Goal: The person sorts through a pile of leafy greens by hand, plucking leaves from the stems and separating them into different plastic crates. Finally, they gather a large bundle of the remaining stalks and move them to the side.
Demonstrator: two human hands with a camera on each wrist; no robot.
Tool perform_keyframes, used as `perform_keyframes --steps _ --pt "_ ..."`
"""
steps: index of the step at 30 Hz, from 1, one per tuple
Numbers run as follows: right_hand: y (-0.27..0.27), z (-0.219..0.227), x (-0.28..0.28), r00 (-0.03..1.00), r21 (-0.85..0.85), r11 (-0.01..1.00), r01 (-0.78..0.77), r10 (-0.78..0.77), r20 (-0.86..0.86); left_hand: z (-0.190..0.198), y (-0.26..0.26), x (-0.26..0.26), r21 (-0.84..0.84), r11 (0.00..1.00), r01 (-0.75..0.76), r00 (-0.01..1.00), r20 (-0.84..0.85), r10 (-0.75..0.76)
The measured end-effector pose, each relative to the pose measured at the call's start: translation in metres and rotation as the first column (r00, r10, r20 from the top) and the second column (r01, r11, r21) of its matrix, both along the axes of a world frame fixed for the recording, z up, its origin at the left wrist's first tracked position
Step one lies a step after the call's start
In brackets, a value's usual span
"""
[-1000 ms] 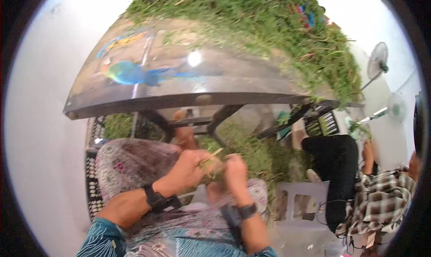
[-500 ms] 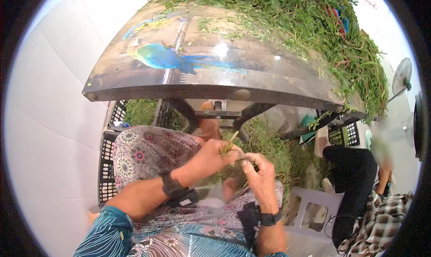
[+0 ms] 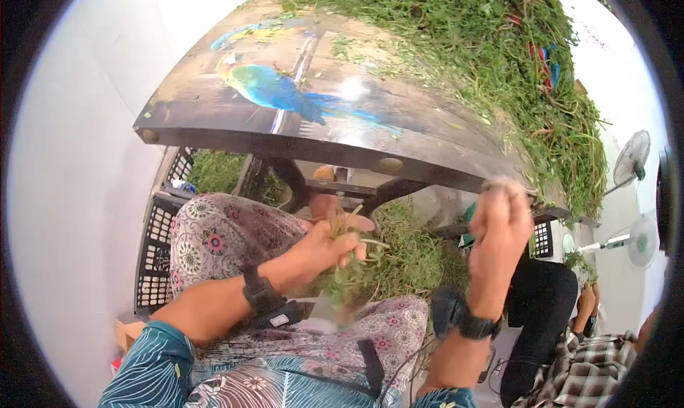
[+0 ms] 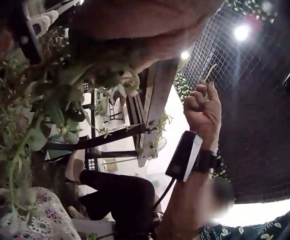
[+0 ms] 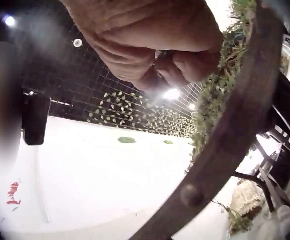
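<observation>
My left hand (image 3: pixel 324 248) grips a bunch of leafy green stems (image 3: pixel 349 280) over the lap, with pale cut-looking ends sticking out past the fingers. In the left wrist view the leaves (image 4: pixel 60 110) hang down below that hand. My right hand (image 3: pixel 502 226) is raised near the table's front edge, apart from the bunch and blurred in the head view. Its fingers are curled, and a thin pale stem (image 4: pixel 211 74) stands out from the fingertips in the left wrist view. Something small and dark (image 5: pixel 163 54) shows between the fingers in the right wrist view.
A table (image 3: pixel 206 87) with a painted parrot stands ahead, heaped with greens (image 3: pixel 456 37) at the back and right. More greens (image 3: pixel 406 244) lie on the floor. Black crates (image 3: pixel 158 255) stand at the left. Another person in a checked shirt (image 3: pixel 595 369) sits at the right, near fans (image 3: pixel 633 158).
Both hands were together at the bunch; my right hand has since moved away, up and to the right. The left hand still holds the stems, having shifted slightly left.
</observation>
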State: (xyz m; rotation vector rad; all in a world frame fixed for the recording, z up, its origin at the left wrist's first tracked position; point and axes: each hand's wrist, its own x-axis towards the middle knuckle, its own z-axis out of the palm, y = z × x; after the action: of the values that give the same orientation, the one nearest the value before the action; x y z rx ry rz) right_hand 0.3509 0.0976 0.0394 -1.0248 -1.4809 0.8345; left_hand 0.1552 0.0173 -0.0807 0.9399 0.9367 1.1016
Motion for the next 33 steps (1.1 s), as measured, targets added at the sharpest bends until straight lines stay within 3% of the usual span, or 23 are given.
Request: perform_keyframes --steps 1,2,3,4,5,6,8,11,15,16,19,21,25,28,32,33 --pt "-0.009 -0.022 0.007 0.996 -0.077 0.993 -0.088 0.088 -0.008 0.004 -0.001 -0.001 -0.022 1.000 -0.023 0.999 0.049 0.024" --pt "-0.023 -0.037 0.006 0.988 -0.175 0.981 -0.088 0.109 0.111 0.005 -0.001 -0.002 -0.022 0.999 -0.031 0.998 0.061 0.032" --pt "-0.033 -0.047 0.008 0.961 -0.365 0.921 -0.135 0.211 0.179 0.005 -0.001 -0.002 -0.024 0.999 -0.035 0.997 0.071 0.037" --pt "-0.038 -0.068 0.011 0.920 -0.428 0.875 -0.226 0.336 0.201 0.005 0.000 -0.001 -0.026 0.999 -0.037 0.996 0.078 0.039" --pt "-0.046 -0.083 0.013 0.901 -0.569 0.792 -0.220 0.389 0.193 0.006 0.000 0.000 -0.011 1.000 -0.013 0.997 0.070 0.014" --pt "-0.055 -0.090 0.012 0.913 -0.607 0.735 -0.303 0.406 0.035 0.006 0.000 0.001 0.002 1.000 0.012 0.998 0.063 -0.012" --pt "-0.063 -0.100 0.005 0.944 -0.653 0.700 -0.290 0.321 -0.075 0.006 -0.002 0.007 0.009 0.997 0.071 0.997 0.040 -0.071" --pt "-0.061 -0.111 -0.005 0.956 -0.644 0.707 -0.292 0.220 -0.192 0.007 -0.003 0.016 0.002 0.989 0.149 0.989 0.004 -0.149" --pt "-0.054 -0.122 -0.005 0.962 -0.495 0.846 -0.198 0.071 -0.262 0.005 -0.004 0.016 -0.025 0.987 0.160 0.986 -0.036 -0.161" --pt "-0.052 -0.118 -0.003 0.945 -0.532 0.831 -0.162 -0.024 -0.327 0.001 -0.004 0.014 -0.035 0.987 0.155 0.986 -0.049 -0.157" --pt "-0.045 -0.122 0.013 0.867 -0.495 0.837 -0.235 -0.050 -0.496 -0.010 -0.001 0.015 0.074 0.989 0.128 0.986 -0.118 -0.118" --pt "-0.044 -0.121 0.019 0.830 -0.480 0.832 -0.280 -0.042 -0.557 -0.005 0.000 0.013 -0.019 0.999 0.044 0.988 -0.146 -0.046" --pt "-0.046 -0.116 0.031 0.591 -0.351 0.820 -0.453 -0.020 -0.806 -0.007 0.004 0.006 -0.028 0.994 -0.104 0.954 -0.285 0.092" --pt "-0.048 -0.105 0.036 0.583 -0.387 0.835 -0.391 -0.101 -0.806 -0.005 0.006 0.003 0.000 0.993 -0.121 0.937 -0.330 0.114" --pt "-0.050 -0.110 0.028 0.837 -0.404 0.857 -0.320 0.056 -0.544 0.013 0.002 0.006 -0.045 0.998 0.034 0.972 -0.231 -0.043" --pt "-0.051 -0.112 0.024 0.842 -0.421 0.832 -0.361 0.097 -0.530 0.009 0.003 0.007 0.019 0.997 0.080 0.969 -0.236 -0.073"
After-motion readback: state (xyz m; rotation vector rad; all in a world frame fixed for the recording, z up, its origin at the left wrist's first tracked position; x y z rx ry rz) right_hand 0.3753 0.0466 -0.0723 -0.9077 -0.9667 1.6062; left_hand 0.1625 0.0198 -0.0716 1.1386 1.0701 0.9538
